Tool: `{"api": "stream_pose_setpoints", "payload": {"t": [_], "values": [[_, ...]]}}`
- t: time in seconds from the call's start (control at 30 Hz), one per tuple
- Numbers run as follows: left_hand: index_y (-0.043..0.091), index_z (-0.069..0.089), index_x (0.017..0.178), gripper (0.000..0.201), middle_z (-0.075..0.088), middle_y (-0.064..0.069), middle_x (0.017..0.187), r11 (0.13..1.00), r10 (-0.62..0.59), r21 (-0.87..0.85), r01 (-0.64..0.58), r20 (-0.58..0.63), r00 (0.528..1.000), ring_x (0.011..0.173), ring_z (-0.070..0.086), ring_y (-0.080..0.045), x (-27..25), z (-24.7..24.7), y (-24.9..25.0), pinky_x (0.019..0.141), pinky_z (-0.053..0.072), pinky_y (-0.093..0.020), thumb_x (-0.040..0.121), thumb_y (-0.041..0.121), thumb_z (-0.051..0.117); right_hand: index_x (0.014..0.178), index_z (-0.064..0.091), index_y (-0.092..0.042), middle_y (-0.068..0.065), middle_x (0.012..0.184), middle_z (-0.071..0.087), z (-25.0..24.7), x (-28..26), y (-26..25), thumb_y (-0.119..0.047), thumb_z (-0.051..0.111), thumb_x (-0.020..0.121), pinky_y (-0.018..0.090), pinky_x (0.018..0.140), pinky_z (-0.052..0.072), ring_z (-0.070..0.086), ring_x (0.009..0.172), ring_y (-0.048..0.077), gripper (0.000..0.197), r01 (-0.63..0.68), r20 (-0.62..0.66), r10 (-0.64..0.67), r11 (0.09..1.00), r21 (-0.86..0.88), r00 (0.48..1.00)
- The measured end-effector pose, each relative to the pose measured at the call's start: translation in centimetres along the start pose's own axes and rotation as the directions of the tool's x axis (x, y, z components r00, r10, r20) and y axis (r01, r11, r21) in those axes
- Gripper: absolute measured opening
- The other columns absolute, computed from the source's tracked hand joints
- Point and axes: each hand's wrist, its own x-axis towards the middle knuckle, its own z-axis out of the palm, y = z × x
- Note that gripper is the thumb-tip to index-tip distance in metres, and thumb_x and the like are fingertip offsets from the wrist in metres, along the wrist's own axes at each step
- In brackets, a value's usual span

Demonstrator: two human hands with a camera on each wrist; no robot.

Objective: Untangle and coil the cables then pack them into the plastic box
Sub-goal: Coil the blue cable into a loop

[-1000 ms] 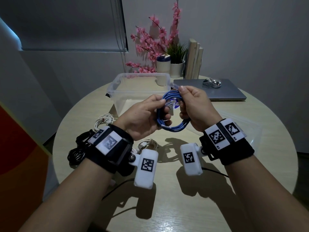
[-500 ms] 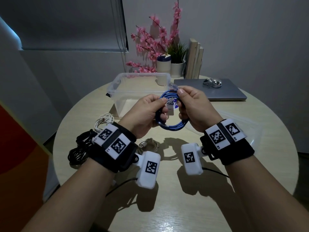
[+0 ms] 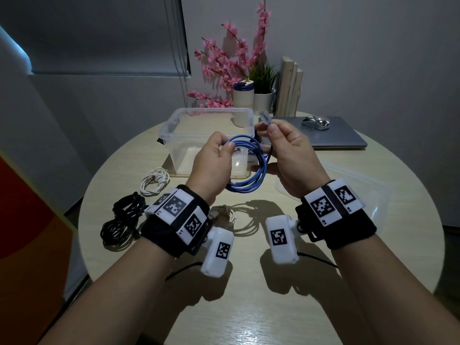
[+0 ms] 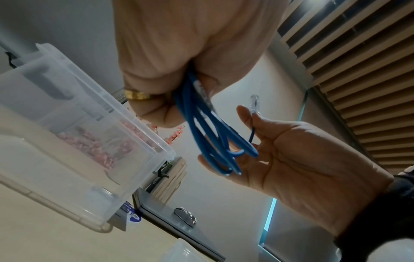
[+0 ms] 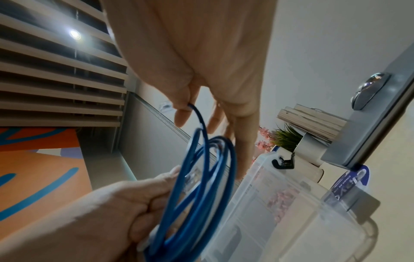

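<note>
A blue network cable [image 3: 251, 170] hangs as a coil of several loops above the table, in front of the clear plastic box [image 3: 174, 120]. My left hand [image 3: 224, 145] grips the coil at its top left, fingers curled round the loops [image 4: 208, 133]. My right hand [image 3: 270, 129] pinches the cable's free end just below its clear plug [image 3: 264, 118], which points up. The other right fingers [image 4: 215, 164] lie straight against the coil's far side. The right wrist view shows the thin end [image 5: 197, 115] running from that pinch down into the coil.
A white cable coil [image 3: 154, 181] and black cable bundles [image 3: 124, 220] lie on the table's left, and a pale cable [image 3: 224, 212] lies under my left wrist. The box's clear lid [image 3: 361, 185] rests at right. A laptop [image 3: 343, 140] with a mouse [image 3: 315, 122] sits behind.
My right hand has lifted the plug end up and away from the coil. My left hand has shifted its grip to the coil's top, and the coil now hangs lower between the hands.
</note>
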Motion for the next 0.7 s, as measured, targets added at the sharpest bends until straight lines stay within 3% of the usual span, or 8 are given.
{"api": "stream_pose_setpoints", "payload": {"t": [0.07, 0.2, 0.33, 0.43, 0.57, 0.7], "values": [[0.026, 0.047, 0.081, 0.021, 0.044, 0.005, 0.062, 0.999, 0.042, 0.004, -0.042, -0.003, 0.999, 0.058, 0.042, -0.018, -0.1, 0.0, -0.1, 0.060, 0.042, -0.038, 0.101, 0.025, 0.040, 0.096, 0.059, -0.018, 0.020, 0.113, 0.058, 0.0, 0.3, 0.1, -0.023, 0.038, 0.102, 0.040, 0.058, 0.057, 0.061, 0.083, 0.028, 0.022, -0.018, -0.059, 0.018, 1.000, -0.008, 0.998], [0.037, 0.050, 0.087, 0.020, 0.049, 0.017, 0.053, 0.979, 0.204, -0.016, -0.204, 0.050, 0.978, 0.056, 0.043, -0.013, -0.7, 0.1, -0.1, 0.061, 0.039, -0.037, 0.100, 0.026, 0.039, 0.100, 0.058, -0.004, 0.016, 0.085, 0.062, -0.4, 0.6, 0.1, -0.017, 0.040, 0.102, 0.032, 0.048, 0.056, 0.065, 0.060, 0.020, 0.023, -0.095, -0.198, 0.101, 0.995, 0.041, 0.975], [0.042, 0.051, 0.089, 0.020, 0.042, 0.014, 0.051, 0.965, 0.247, -0.100, -0.241, 0.052, 0.967, 0.047, 0.040, -0.012, -1.0, 0.3, 0.0, 0.054, 0.039, -0.030, 0.098, 0.028, 0.040, 0.104, 0.062, 0.006, 0.021, 0.080, 0.062, -1.1, 0.8, 0.0, -0.006, 0.053, 0.094, 0.029, 0.046, 0.053, 0.062, 0.055, 0.021, 0.017, -0.077, -0.255, 0.084, 0.996, 0.037, 0.963], [0.040, 0.052, 0.085, 0.022, 0.042, 0.013, 0.051, 0.971, 0.210, -0.114, -0.208, 0.006, 0.978, 0.048, 0.041, -0.014, -0.8, 0.5, 0.2, 0.054, 0.040, -0.032, 0.099, 0.027, 0.040, 0.098, 0.063, 0.004, 0.017, 0.070, 0.061, -1.0, 0.6, -0.3, -0.001, 0.053, 0.093, 0.029, 0.047, 0.053, 0.058, 0.052, 0.024, 0.013, -0.051, -0.200, 0.050, 0.999, 0.000, 0.979], [0.029, 0.050, 0.084, 0.021, 0.038, 0.005, 0.054, 0.978, 0.117, -0.170, -0.117, -0.010, 0.993, 0.048, 0.037, -0.018, -0.4, 0.5, 0.3, 0.056, 0.038, -0.036, 0.101, 0.022, 0.040, 0.104, 0.062, 0.008, 0.013, 0.069, 0.058, -0.8, 0.6, -0.8, 0.001, 0.041, 0.094, 0.026, 0.051, 0.050, 0.055, 0.056, 0.020, 0.024, -0.126, -0.094, 0.125, 0.992, -0.006, 0.988], [0.028, 0.049, 0.082, 0.022, 0.038, 0.005, 0.053, 0.977, 0.071, -0.199, -0.072, -0.010, 0.997, 0.047, 0.036, -0.016, -0.3, 0.4, 0.1, 0.057, 0.039, -0.036, 0.101, 0.020, 0.040, 0.099, 0.063, 0.005, 0.012, 0.074, 0.057, -0.7, 0.3, -0.8, -0.009, 0.058, 0.091, 0.028, 0.056, 0.047, 0.054, 0.061, 0.018, 0.017, -0.088, 0.004, 0.088, 0.994, -0.068, 0.996]]}}
